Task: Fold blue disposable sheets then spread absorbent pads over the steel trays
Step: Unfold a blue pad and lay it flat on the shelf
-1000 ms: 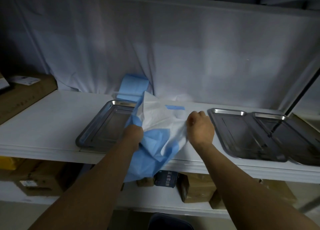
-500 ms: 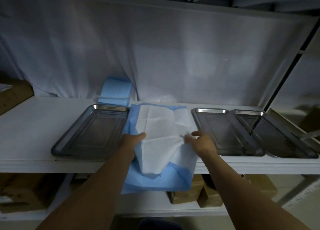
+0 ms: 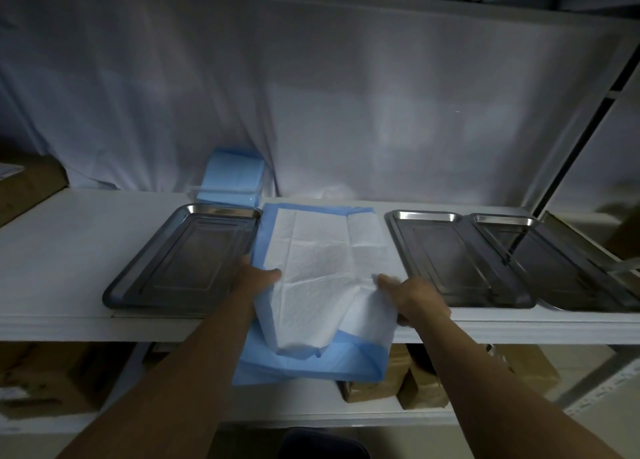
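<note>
- Nearest the camera, the front end of the pad (image 3: 322, 278) droops over the shelf (image 3: 69, 237) edge, blue border hanging loose below the white quilted middle.
- Left hand (image 3: 258, 280) is on the pad's left edge, thumb over the top and fingers tucked beneath; that reads as a pinch on the pad.
- Right hand (image 3: 414, 294) is at the pad's right edge, fingers curled round a bunched fold of it, gripping.
- The pad lies white side up along the shelf, and its far end, blue strip showing, reaches nearly to the white cloth (image 3: 311, 95) at the back.
- Just left of the pad, a steel tray (image 3: 138, 278) lies bare; the pad's left border touches or slightly overlaps its rim, hard to tell which.
- Right of the pad, a second tray (image 3: 450, 257) and a third tray (image 3: 554, 268) beyond it, overlapping each other, both uncovered.
- Behind the left tray, a stack of folded blue sheets (image 3: 235, 178) leans against the cloth.
- My read: this is the spreading step, and the pad seems to cover a tray in the middle, though no metal shows there.
- The next move calls for pulling the hanging end taut, flattening the bunched right corner and squaring the pad up.
</note>
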Motion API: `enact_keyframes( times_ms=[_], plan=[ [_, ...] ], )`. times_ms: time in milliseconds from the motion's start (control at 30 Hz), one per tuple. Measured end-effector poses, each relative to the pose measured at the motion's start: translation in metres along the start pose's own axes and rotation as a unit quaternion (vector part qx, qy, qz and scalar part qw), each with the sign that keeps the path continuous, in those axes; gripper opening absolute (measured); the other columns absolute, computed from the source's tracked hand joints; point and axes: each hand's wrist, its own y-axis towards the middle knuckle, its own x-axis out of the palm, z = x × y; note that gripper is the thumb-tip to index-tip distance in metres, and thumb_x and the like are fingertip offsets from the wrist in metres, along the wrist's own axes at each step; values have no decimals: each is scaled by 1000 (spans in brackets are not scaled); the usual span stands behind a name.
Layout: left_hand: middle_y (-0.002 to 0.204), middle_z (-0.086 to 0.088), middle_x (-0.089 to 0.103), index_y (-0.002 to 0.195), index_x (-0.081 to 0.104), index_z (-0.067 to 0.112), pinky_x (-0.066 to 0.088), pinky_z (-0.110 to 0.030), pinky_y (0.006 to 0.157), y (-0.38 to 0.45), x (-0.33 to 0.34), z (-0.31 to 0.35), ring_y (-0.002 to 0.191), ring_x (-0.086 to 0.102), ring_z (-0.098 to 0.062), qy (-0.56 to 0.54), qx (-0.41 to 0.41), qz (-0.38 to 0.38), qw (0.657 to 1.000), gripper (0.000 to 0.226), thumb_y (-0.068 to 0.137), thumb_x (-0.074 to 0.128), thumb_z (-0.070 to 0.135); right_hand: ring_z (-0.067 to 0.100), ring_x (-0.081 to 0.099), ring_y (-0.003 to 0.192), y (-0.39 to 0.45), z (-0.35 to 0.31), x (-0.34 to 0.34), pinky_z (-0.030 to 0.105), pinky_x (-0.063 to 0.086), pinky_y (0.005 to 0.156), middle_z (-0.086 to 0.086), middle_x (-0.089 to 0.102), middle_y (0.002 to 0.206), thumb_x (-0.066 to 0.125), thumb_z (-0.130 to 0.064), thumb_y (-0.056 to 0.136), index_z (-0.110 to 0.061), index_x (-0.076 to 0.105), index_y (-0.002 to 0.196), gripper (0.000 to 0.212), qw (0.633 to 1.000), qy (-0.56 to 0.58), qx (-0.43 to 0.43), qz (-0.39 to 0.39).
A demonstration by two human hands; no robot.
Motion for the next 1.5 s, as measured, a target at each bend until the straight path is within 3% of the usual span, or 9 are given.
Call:
enact_keyframes(
  times_ms=[167, 267, 333, 467, 633, 700, 867, 1067, 1500],
  plan=[
    [81, 8, 50, 86, 57, 20, 47, -24, 81, -5, 2, -4, 79, 49, -11, 76, 17, -93, 993, 19, 79, 66, 5, 32, 65, 87, 9, -6, 7, 36, 57, 78, 16, 66, 95, 61, -14, 82, -1, 62, 103, 24, 999, 21, -33, -34],
    [71, 5, 45, 64, 45, 21, 48, -27, 78, 4, 10, -4, 67, 48, -11, 60, 15, -93, 994, 33, 83, 62, 0, 30, 62, 98, 15, -18, 0, 33, 49, 78, 13, 65, 109, 52, -17, 91, -7, 60, 112, 24, 994, -1, -92, 56],
    [89, -11, 58, 79, 61, 2, 45, -28, 82, 7, 16, 0, 92, 56, -26, 54, 38, -95, 993, 8, 78, 67, 5, 32, 60, 106, 24, -27, -6, 34, 46, 83, 13, 63, 116, 49, -17, 95, -10, 55, 122, 29, 986, 53, -119, 100],
    [141, -25, 43, 131, 45, -12, 32, -31, 104, 19, 23, -2, 132, 40, -35, 40, 60, -65, 995, 47, 86, 60, -7, 33, 58, 112, 31, -30, -6, 40, 47, 96, 15, 58, 125, 55, -22, 92, -10, 50, 129, 39, 985, 76, -134, 81],
    [118, -23, 58, 108, 61, -1, 43, -24, 70, 18, 18, 3, 105, 59, -29, -27, 61, -78, 995, 19, 95, 52, 9, 27, 57, 107, 13, -7, 13, 34, 47, 94, 6, 49, 120, 58, -29, 89, -16, 62, 110, 24, 969, 53, -195, 140],
    [103, -23, 60, 85, 62, -1, 44, -32, 76, 14, 15, 7, 102, 58, -38, 23, 104, -45, 993, 27, 98, 45, 16, 24, 58, 101, 5, -1, 16, 27, 45, 85, 4, 54, 111, 60, -30, 86, -16, 67, 98, 19, 964, 14, -232, 131],
    [141, -17, 45, 116, 64, 4, 28, -30, 108, -19, 12, 27, 129, 42, -31, 215, 267, 84, 936, 42, 100, 37, 32, 20, 51, 109, -12, 5, 8, 31, 44, 94, 1, 53, 113, 68, -35, 75, -24, 67, 106, 33, 943, -126, -302, 61],
    [132, -16, 54, 128, 57, 9, 39, -38, 101, -53, 16, 39, 118, 51, -31, 411, 230, -121, 874, 65, 100, 14, 50, 21, 43, 118, -24, 7, 10, 33, 38, 101, 1, 45, 126, 58, -25, 85, -29, 56, 123, 38, 882, -335, -316, 100],
    [116, -13, 56, 113, 48, 10, 42, -43, 90, -41, 23, -9, 104, 51, -31, 492, 203, -106, 840, 46, 99, 12, 35, 21, 58, 100, -42, 51, 7, 32, 51, 83, 4, 58, 110, 61, -11, 87, -16, 51, 108, 24, 955, -26, -202, 216]
  ],
)
